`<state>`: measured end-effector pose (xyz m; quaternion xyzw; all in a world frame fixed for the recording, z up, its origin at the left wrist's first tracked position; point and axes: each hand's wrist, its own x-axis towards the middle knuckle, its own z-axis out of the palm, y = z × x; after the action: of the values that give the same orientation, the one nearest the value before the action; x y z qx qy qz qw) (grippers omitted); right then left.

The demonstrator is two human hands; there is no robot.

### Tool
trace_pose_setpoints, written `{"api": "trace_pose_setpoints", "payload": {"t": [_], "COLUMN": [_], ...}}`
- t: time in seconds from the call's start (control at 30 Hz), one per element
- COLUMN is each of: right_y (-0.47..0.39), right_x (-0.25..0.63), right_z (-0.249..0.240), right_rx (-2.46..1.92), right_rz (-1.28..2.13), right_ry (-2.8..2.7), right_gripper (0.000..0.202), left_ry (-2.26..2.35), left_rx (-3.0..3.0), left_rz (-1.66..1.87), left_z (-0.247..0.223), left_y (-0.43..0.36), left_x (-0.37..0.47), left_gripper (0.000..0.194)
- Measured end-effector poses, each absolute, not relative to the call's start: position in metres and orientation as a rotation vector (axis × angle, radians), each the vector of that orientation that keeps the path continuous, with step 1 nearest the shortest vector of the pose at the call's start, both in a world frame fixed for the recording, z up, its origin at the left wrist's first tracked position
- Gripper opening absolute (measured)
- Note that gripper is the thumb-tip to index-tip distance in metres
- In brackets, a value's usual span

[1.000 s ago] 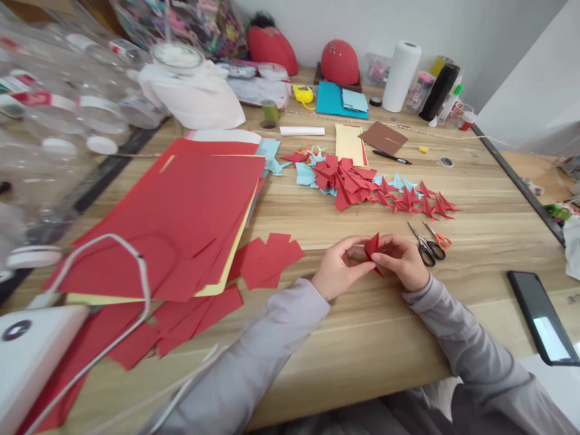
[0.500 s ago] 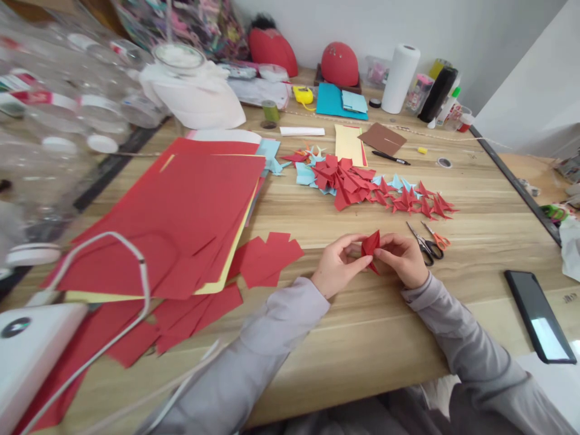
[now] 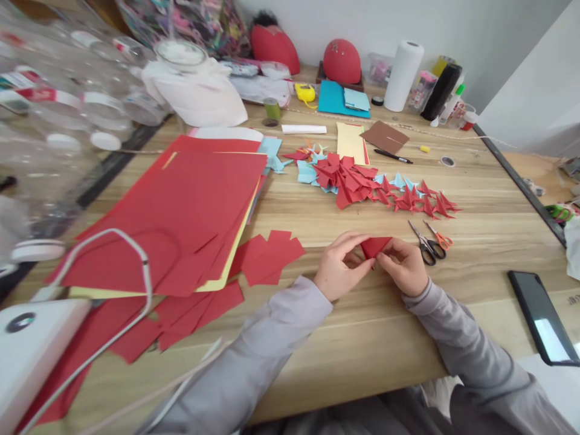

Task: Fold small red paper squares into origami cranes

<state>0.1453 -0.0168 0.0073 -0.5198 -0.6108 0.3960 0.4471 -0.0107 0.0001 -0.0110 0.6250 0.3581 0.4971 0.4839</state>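
Note:
A small folded piece of red paper (image 3: 375, 246) is held between my two hands above the wooden table. My left hand (image 3: 343, 266) pinches its left side with thumb and fingers. On the right, my right hand (image 3: 403, 264) grips the other side, its thumb near the paper's lower edge. The piece shows a flat, roughly triangular face. Beyond my hands lies a pile of folded red paper shapes (image 3: 348, 181), with some light blue ones among them. Loose red paper squares (image 3: 272, 257) rest to the left of my left hand.
Black scissors (image 3: 428, 246) and orange scissors (image 3: 441, 235) lie just right of my right hand. Large red sheets (image 3: 181, 205) cover the left side, near a white device (image 3: 40, 350) with a cable. A phone (image 3: 541, 314) lies at the right; plastic bottles (image 3: 58, 109) stand far left.
The red folded paper has turned between my hands, from an upright, narrow diamond to a wider, triangular face. My fingers have shifted slightly around it, and the view has moved a little.

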Motion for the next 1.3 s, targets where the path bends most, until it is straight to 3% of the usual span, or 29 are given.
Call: {"api": "trace_pose_setpoints", "payload": {"t": [0.17, 0.37, 0.7, 0.9, 1.3], "right_y": [-0.015, -0.016, -0.018, -0.019, -0.016], "right_x": [0.148, 0.147, 0.147, 0.151, 0.150], "right_z": [0.005, 0.006, 0.011, 0.005, -0.006], "right_rx": [-1.312, -1.285, -1.308, -1.318, -1.357], "right_rz": [0.920, 0.924, 0.685, 0.769, 0.817], "right_ry": [-1.450, -1.519, -1.643, -1.585, -1.620], "right_gripper": [0.010, 0.010, 0.009, 0.004, 0.013], "left_ry": [0.891, 0.926, 0.926, 0.926, 0.846], "left_rx": [1.449, 1.478, 1.502, 1.571, 1.596], "left_rz": [1.181, 1.159, 1.151, 1.163, 1.169], "left_z": [-0.006, -0.006, -0.003, -0.003, -0.003], "left_y": [0.000, -0.001, -0.001, -0.002, -0.004], "left_x": [-0.012, -0.011, -0.012, -0.010, -0.010], "left_gripper": [0.033, 0.044, 0.036, 0.038, 0.040]}}
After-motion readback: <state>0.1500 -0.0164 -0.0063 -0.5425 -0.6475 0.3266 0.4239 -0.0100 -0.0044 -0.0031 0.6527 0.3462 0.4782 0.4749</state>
